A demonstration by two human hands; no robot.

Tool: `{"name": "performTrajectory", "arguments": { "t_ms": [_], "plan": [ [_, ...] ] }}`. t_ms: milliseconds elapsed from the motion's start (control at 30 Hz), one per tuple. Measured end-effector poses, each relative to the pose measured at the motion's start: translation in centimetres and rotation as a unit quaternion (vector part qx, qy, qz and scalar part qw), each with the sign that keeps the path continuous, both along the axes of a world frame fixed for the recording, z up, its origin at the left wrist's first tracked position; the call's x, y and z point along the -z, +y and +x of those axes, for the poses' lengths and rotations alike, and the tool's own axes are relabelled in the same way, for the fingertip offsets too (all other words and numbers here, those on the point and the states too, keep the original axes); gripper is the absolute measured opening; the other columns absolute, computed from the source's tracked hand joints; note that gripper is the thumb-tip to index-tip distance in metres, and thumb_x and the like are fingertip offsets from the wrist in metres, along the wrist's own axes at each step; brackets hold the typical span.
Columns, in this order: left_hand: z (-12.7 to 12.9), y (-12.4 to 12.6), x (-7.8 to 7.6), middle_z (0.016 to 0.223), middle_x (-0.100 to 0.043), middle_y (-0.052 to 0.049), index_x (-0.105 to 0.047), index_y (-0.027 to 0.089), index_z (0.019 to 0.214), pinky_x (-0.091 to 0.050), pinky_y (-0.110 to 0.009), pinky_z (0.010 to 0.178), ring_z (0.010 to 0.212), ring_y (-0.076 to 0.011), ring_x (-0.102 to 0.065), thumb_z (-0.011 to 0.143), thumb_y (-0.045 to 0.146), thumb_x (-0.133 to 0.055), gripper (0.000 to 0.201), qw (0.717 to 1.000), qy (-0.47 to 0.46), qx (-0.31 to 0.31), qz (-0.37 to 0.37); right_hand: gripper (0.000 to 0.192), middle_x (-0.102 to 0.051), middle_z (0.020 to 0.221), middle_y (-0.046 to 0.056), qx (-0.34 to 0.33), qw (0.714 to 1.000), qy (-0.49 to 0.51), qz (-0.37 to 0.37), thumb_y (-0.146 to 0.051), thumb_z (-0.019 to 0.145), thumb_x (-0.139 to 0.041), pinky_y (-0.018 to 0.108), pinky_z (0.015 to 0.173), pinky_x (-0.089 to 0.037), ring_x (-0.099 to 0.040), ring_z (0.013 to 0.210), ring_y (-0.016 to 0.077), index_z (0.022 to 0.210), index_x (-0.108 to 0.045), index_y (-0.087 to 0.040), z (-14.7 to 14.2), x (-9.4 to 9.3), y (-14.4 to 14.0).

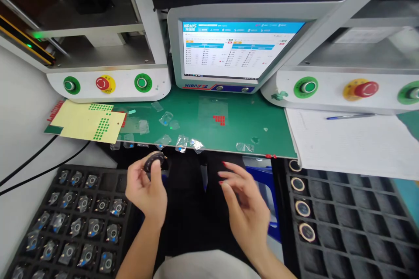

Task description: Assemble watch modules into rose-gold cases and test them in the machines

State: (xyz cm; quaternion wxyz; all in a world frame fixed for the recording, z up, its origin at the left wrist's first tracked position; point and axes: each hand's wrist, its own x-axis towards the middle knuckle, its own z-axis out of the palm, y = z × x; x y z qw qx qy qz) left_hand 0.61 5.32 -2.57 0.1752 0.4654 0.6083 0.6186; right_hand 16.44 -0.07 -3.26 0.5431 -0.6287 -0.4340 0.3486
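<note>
My left hand point(147, 192) pinches a small round black watch case point(152, 162) between thumb and fingers, just below the front edge of the green mat point(186, 133). A thin gold-coloured edge shows on the case. To the right, my right hand point(247, 205) hangs in the air with its fingers apart, and no object shows in it. Beside my left forearm lies a black foam tray point(109, 182) of similar round pieces, most under clear film with blue tabs. Another black foam tray point(352, 216) on the right holds several round pieces point(307, 232) with gold-coloured rims in its left column.
Peeled clear films point(181, 143) stick along the mat's edge. A monitor point(242, 52) stands behind, between two machines with green buttons point(142, 83) and red stop buttons point(366, 89). Yellow sticker sheets point(81, 122) lie left; paper point(347, 144) with a pen point(350, 117) lies right.
</note>
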Motion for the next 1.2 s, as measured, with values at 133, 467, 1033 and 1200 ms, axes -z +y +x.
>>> {"name": "performTrajectory", "arguments": {
  "t_ms": [133,467,1033,1200],
  "plan": [
    [-0.8,0.9,0.4,0.087,-0.071,0.001,-0.068,0.02,0.093,-0.054,-0.021,0.062,0.076,-0.013,-0.068,0.091,0.029,-0.069,0.01,0.984,-0.145,0.056,-0.091,0.05,-0.069,0.08,0.008,-0.125,0.95,0.182,-0.221,-0.065,0.07,-0.074,0.029,0.058,-0.057,-0.069,0.074,0.0206,0.071,-0.062,-0.017,0.1,2.7,3.8],
    [0.1,1.0,-0.1,0.081,-0.075,-0.007,-0.06,0.016,0.083,-0.054,-0.024,0.061,0.063,-0.0136,-0.063,0.075,0.043,-0.08,0.035,0.88,-0.342,0.193,-0.265,0.063,-0.054,0.06,0.0,-0.127,0.912,0.262,-0.288,-0.08,0.063,-0.063,0.021,0.048,-0.051,-0.063,0.056,0.0134,0.06,-0.052,-0.018,-2.7,4.9,8.8],
    [2.2,-1.0,-0.3,0.075,-0.071,-0.003,-0.065,0.015,0.086,-0.039,-0.015,0.047,0.051,-0.0069,-0.049,0.081,0.054,-0.074,0.04,0.86,-0.312,0.257,-0.312,0.065,-0.06,0.055,0.004,-0.26,0.919,0.238,-0.176,-0.075,0.085,-0.051,0.026,0.06,-0.044,-0.054,0.055,0.0127,0.053,-0.051,-0.018,0.7,-1.9,1.7],
    [3.2,-2.8,-0.4,0.092,-0.075,-0.009,-0.068,0.017,0.099,-0.048,-0.023,0.056,0.062,-0.0145,-0.059,0.093,0.065,-0.051,0.052,0.873,-0.261,0.291,-0.29,0.064,-0.057,0.053,0.003,-0.284,0.916,0.226,-0.169,-0.073,0.088,-0.046,0.025,0.058,-0.041,-0.051,0.054,0.0124,0.054,-0.049,-0.019,-0.2,-1.7,0.5]
  ]
}}
